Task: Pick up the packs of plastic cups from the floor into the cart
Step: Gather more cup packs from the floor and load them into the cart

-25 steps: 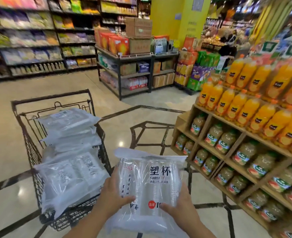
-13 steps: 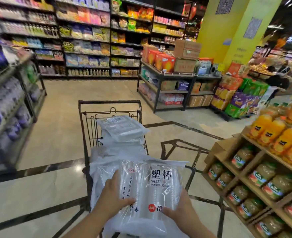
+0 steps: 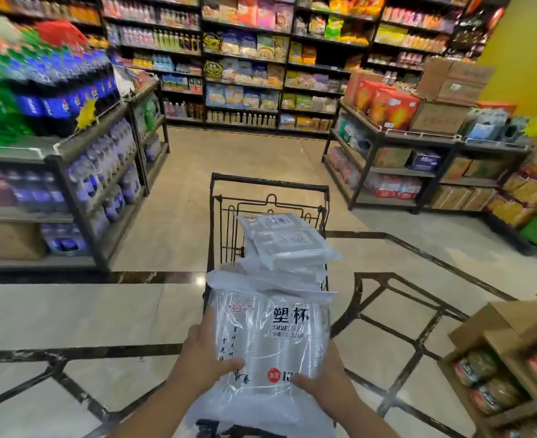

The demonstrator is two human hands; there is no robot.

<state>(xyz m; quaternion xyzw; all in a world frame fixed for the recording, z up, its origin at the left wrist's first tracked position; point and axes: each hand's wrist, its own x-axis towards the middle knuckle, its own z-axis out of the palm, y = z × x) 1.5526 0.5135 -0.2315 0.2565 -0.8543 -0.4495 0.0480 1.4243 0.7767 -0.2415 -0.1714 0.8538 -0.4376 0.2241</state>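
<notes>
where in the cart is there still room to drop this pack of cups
Free: the far left of the black wire cart, between its left wall and the stacked white plastic packs, looks bare. Crowded: the right side and near end, heaped with packs to rim height. The left hand and right hand hold the clear printed pack of plastic cups over that near heap.

A single wide-angle view from the person's head looks forward and down an aisle, close over both forearms at the bottom centre. The cart point(image 3: 268, 197) stands straight ahead at mid-frame, just beyond the hands. Back shelving point(image 3: 261, 58) fills the top of the frame, bent by the lens; side racks flank left and right edges.
</notes>
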